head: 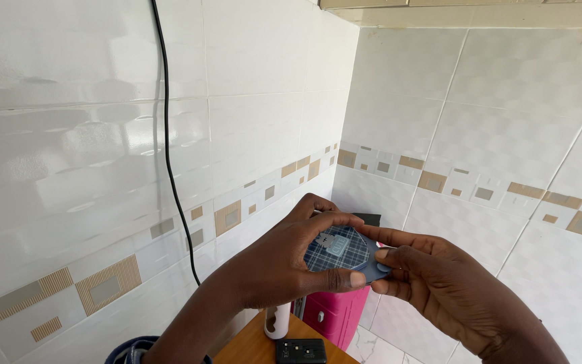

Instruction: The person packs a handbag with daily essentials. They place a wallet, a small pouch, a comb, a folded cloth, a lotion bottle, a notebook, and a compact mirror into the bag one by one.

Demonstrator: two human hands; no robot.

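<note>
1. Both hands were raised in front of a tiled corner, holding one small round object, a disc with a blue plaid face and a pale patch near its top.
2. The left hand wrapped the disc from the left: its fingers curled over the top edge and the thumb pressed the lower edge, so the grip was closed on the rim and the face stayed clear to view.
3. The right hand came in from the right, its fingers closed in a pinch on a darker blue part at the disc's right edge; this looked like a steadying or prying hold, though that is a judgement.
4. The disc sat in the air between the hands, well above the bench, tilted toward the camera, probably so it could be looked at.
5. Below, on the wooden bench, stood a white bottle and a black socket strip; a pink box stood just to their right.
6. A black cable hung down the left wall.
7. The disc's back and thickness were hidden by the hands, and whether the dark blue part was a lid or a separate piece could not be made out. A dark thing behind the hands was mostly covered. The bench and strip were cut off by the frame's lower edge.
</note>
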